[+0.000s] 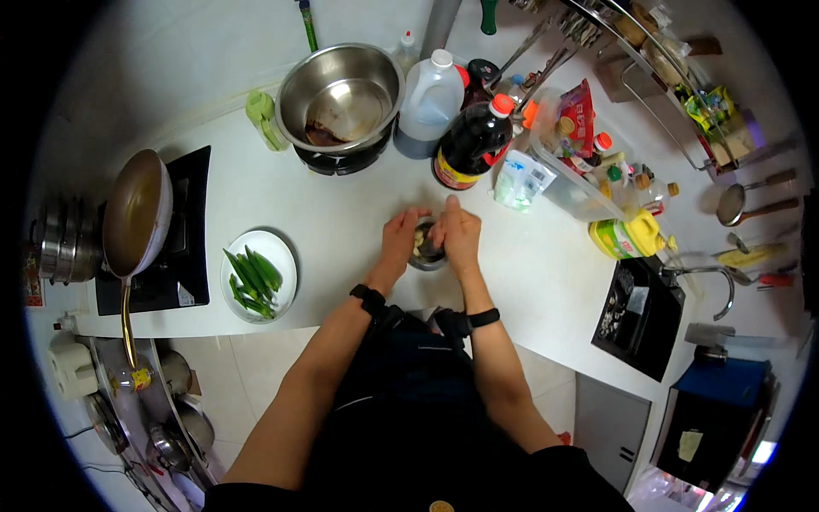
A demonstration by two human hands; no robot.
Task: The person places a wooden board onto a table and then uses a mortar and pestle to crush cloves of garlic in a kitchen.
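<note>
A small metal bowl (pixel 427 262) stands on the white counter in front of me, with pale pieces that look like garlic cloves (pixel 418 240) inside. My left hand (pixel 402 235) is at the bowl's left rim, its fingers curled against it. Over the right side of the bowl is my right hand (pixel 458 230), thumb up and fingertips reaching into it; whether they pinch anything is hidden. To the left, a white plate (pixel 292 275) holds several green okra pods (pixel 254 272).
A frying pan (pixel 134 211) rests on the black stove at left. Behind the bowl stand a large steel pot (pixel 349 96), a dark sauce bottle (pixel 470 144), a white jug (pixel 432 96) and a plastic bin (pixel 576 185). A black sink (pixel 640 320) lies at right.
</note>
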